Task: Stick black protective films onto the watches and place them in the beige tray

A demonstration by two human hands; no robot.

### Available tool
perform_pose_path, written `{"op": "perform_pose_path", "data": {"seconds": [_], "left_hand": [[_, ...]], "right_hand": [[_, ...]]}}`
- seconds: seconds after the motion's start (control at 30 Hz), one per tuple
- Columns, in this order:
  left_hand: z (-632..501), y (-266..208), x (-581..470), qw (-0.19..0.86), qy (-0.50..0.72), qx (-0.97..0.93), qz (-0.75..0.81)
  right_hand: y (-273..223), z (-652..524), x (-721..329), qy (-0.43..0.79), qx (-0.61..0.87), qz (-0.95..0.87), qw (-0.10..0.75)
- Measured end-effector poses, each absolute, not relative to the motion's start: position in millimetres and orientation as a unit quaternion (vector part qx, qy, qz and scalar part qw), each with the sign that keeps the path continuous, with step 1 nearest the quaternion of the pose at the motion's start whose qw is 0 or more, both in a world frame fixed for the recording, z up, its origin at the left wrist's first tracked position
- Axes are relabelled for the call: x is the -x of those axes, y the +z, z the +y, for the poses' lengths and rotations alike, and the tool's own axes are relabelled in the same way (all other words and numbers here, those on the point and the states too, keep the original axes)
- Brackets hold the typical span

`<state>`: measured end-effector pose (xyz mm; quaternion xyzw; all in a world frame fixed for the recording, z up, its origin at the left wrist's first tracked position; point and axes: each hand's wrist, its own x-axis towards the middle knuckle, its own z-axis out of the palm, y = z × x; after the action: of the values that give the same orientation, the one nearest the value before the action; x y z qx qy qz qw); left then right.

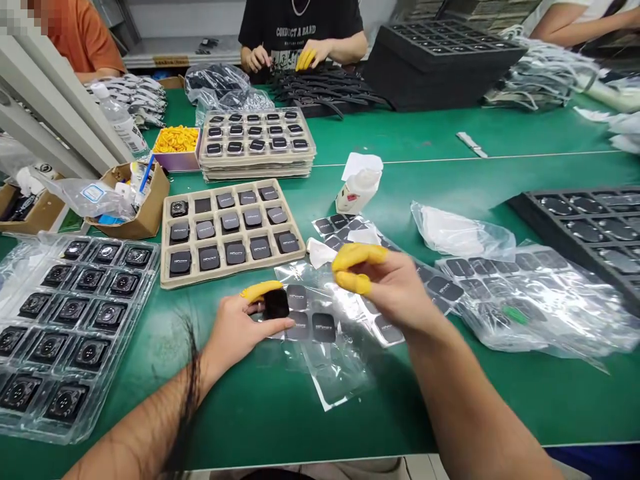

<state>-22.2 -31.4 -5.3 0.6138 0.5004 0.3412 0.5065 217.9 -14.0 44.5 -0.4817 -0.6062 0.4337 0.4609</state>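
Observation:
My left hand (240,328), a yellow finger cot on its index finger, grips a black smartwatch body (277,304) with its dark glass face up. Under it lies a clear sheet (345,377) bearing square dark film stickers (324,327) with pale lettering. My right hand (393,283), with yellow cots on the thumb and index finger, hovers over the sheet, those fingers curled together in a pinch. A scrap of white paper (321,254) shows beside the fingertips; whether they hold it, I cannot tell.
A beige tray (233,270) of covered watch bodies lies ahead, a clear tray (100,400) of watch bodies at left. Behind stand stacked trays (257,167) and a box of yellow finger cots (176,141). Plastic bags (530,307) lie right. A co-worker (303,40) sits opposite.

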Motion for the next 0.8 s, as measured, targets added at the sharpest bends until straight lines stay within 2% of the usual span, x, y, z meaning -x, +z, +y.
{"op": "perform_pose_path", "data": {"seconds": [0.13, 0.2, 0.3, 0.4, 0.5, 0.57, 0.63, 0.7, 0.8], "left_hand": [[-33.5, 0.4, 21.8, 0.508, 0.327, -0.624, 0.495], [-34.3, 2.4, 21.5, 0.505, 0.312, -0.636, 0.493], [-34.9, 3.5, 21.3, 0.504, 0.301, -0.645, 0.489], [-34.7, 3.2, 21.3, 0.499, 0.299, -0.646, 0.495], [-33.8, 1.6, 21.2, 0.499, 0.301, -0.637, 0.504], [-33.1, -0.5, 21.1, 0.502, 0.31, -0.626, 0.51], [-32.5, -2.9, 20.9, 0.512, 0.327, -0.61, 0.509], [-32.1, -4.6, 20.8, 0.524, 0.339, -0.599, 0.502], [-31.8, -4.8, 20.7, 0.526, 0.333, -0.607, 0.495]], "right_hand": [[42.8, 2.1, -255.2, 0.368, 0.59, -0.679, 0.235], [31.3, 9.3, -257.6, 0.289, 0.63, -0.697, 0.186], [10.4, 20.7, -249.9, 0.161, 0.689, -0.659, 0.253], [0.0, 27.6, -239.5, 0.091, 0.711, -0.637, 0.282], [10.3, 19.7, -229.1, 0.016, 0.654, -0.657, 0.375], [22.9, 6.4, -219.0, 0.002, 0.558, -0.709, 0.431], [30.9, -8.2, -205.5, 0.063, 0.435, -0.805, 0.4], [30.0, -18.7, -191.3, 0.129, 0.34, -0.872, 0.327], [18.6, -21.8, -177.0, 0.147, 0.321, -0.891, 0.284]]}}
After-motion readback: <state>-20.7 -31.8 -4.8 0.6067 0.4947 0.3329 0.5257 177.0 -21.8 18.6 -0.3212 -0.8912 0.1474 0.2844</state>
